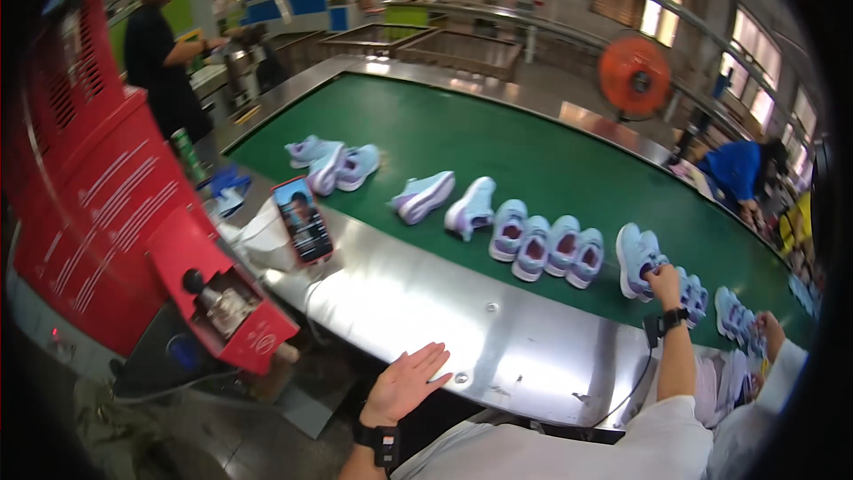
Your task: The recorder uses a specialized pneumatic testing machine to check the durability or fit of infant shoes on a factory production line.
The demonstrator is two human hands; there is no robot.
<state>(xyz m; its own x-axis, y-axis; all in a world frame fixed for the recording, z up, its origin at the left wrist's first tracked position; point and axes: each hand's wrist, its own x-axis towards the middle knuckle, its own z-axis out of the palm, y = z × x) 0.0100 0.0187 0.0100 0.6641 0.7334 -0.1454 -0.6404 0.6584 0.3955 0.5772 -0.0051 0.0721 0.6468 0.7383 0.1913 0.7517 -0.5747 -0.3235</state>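
"One green conveyor belt (498, 138) took up most of the view, I'd say. What flanked it?"

"A red machine (147, 178) on the left, and a steel ledge (391, 280) along the near side."

"And the sneakers?"

"Several lay along the belt: a row of four light-blue and lilac sneakers (531, 249) stood close together, and just right of it was the pair of sneakers (632, 265) being handled, near the belt's near edge. Its left shoe leaned, showing its pale sole."

"How were the person's hands?"

"Well apart. The left hand (407, 388) was held flat above the ledge, fingers extended, holding nothing. The right hand (663, 286) had its fingers drawn together on the pair, seemingly pinching the nearer shoe at its opening. I couldn't tell whether it gripped both."

"Would the pair have felt heavy?"

"Light, I judged. The uppers looked like soft fabric that would have given under a squeeze; the thick soles looked stiffer, springy rather than fragile."

"Slippery?"

"Probably not on the cloth; the smooth sole sidewalls offered less bite."

"So where was the best hold?"

"At the two inner collars, pinched together, so that both shoes would have come up side by side. A single collar would have let the other shoe drop away."
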